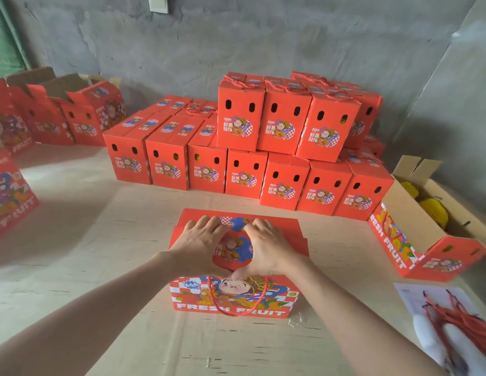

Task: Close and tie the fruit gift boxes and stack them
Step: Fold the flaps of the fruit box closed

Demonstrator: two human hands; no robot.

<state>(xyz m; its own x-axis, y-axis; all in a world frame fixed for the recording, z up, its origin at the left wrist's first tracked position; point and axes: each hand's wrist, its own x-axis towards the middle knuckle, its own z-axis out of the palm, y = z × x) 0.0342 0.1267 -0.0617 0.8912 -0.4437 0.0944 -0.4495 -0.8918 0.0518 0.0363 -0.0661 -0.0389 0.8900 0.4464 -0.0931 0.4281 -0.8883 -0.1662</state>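
A red fruit gift box printed "FRESH FRUIT" stands on the table in front of me. My left hand and my right hand lie flat on its top flaps, fingers spread and pointing away, thumbs meeting at the near edge. A red rope handle hangs down the box's front face. Behind it, closed gift boxes stand in rows, three of them stacked on the lower row.
An open box with yellow-wrapped fruit stands at the right. A bundle of red ropes lies on white paper at the near right. More open boxes stand at the left, along a grey wall.
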